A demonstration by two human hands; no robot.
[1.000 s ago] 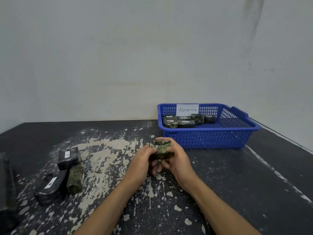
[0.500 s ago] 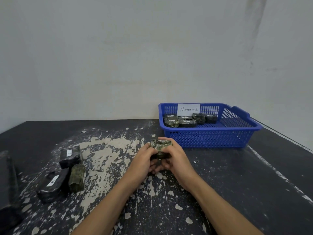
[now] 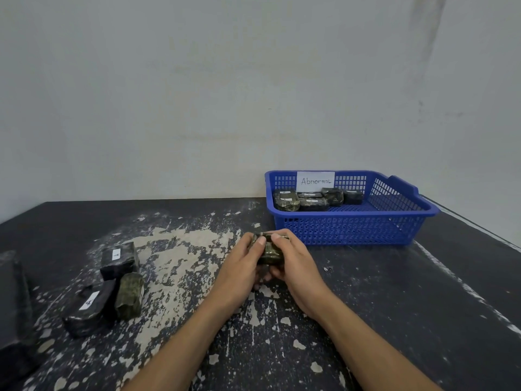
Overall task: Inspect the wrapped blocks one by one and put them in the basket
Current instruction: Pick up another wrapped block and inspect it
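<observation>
A greenish wrapped block (image 3: 270, 253) is held above the table's middle between my left hand (image 3: 239, 270) and my right hand (image 3: 296, 266); both thumbs press on its top and fingers hide its underside. At the back right stands a blue basket (image 3: 352, 230) with a paper label reading "Abnormal" and several wrapped blocks (image 3: 313, 203) along its far side. On the left lie three more: a black block with a white tag (image 3: 119, 261), a green mottled block (image 3: 129, 294) and another black tagged block (image 3: 87, 310).
The black table (image 3: 394, 320) has worn pale patches in its middle. A dark bulky object (image 3: 12, 306) sits at the left edge. A plain wall rises just behind the table, and the table's right edge runs diagonally past the basket.
The block has been turned in my hands and both thumbs have shifted over its top. My hands stay in the same place, and the blocks on the table have not moved.
</observation>
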